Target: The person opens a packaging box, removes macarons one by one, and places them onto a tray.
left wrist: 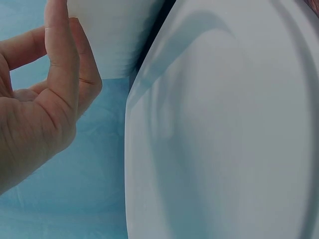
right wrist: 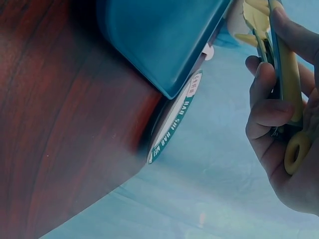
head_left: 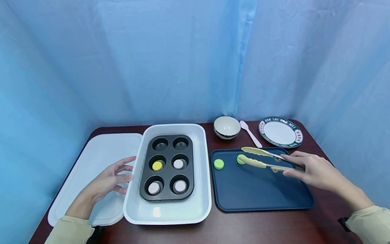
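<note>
My right hand point(head_left: 313, 169) grips a pair of tongs point(head_left: 259, 163) with pale yellow tips, spread apart over the blue tray point(head_left: 262, 196). One green macaron-like disc point(head_left: 240, 159) lies partly behind the tong tips; I cannot tell whether they touch it. Another green disc point(head_left: 218, 164) rests near the tray's left side. At the left edge of the white basin point(head_left: 167, 215), my left hand point(head_left: 106, 181) has its fingers spread and loosely bent, holding nothing. Inside the basin sits a dark muffin tin point(head_left: 167, 166); its cups hold a yellow disc point(head_left: 157, 165) and several pale pink ones point(head_left: 179, 186).
A white board point(head_left: 100, 152) lies at the left, under my left hand. Behind the blue tray stand a bowl point(head_left: 226, 127), a pale pink spoon point(head_left: 251, 134) and a green-rimmed plate point(head_left: 278, 133). Blue curtains point(head_left: 170, 61) hang around the table.
</note>
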The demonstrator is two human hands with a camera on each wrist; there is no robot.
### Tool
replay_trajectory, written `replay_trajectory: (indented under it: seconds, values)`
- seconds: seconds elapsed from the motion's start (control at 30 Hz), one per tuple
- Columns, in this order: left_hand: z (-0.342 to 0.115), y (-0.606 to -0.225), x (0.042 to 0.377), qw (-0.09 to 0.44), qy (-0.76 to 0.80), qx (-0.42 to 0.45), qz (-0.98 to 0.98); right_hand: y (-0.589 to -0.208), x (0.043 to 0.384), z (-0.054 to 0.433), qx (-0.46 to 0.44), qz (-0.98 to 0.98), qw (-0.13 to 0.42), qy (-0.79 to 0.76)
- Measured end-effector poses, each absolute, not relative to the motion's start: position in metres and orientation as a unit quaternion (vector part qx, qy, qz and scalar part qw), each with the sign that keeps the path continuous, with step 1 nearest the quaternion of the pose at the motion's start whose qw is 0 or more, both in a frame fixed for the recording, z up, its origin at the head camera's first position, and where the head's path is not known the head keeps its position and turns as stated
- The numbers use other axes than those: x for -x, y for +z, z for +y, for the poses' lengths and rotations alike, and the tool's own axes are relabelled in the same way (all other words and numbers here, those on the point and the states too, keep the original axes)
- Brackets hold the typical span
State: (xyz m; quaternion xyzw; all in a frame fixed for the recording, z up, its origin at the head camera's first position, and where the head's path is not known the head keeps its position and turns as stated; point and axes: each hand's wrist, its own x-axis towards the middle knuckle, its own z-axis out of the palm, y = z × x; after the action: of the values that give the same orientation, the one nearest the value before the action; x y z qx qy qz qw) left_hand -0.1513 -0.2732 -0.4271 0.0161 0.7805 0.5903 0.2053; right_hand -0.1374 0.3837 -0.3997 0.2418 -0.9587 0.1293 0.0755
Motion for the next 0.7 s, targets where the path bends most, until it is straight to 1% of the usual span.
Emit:
replay_trajectory:
  seconds: [0.23,0.43,0.57,0.7]
  values:
    - [-0.274,-0.427,0.152,0.208,0.593,-0.021,0.778,-0.397,0.137,0.379,-0.245,-0.957,0.078,0.134]
    - [-0.274,-0.429,0.151,0.205,0.589,-0.016,0.781,-0.395,0.137,0.374,-0.244,-0.958,0.068,0.138]
    - [-0.274,-0.43,0.151,0.206,0.588,-0.017,0.782,-0.388,0.139,0.37,-0.245,-0.956,0.083,0.137]
    - [-0.274,-0.429,0.152,0.206,0.588,-0.018,0.782,-0.371,0.146,0.357,-0.261,-0.951,0.099,0.136]
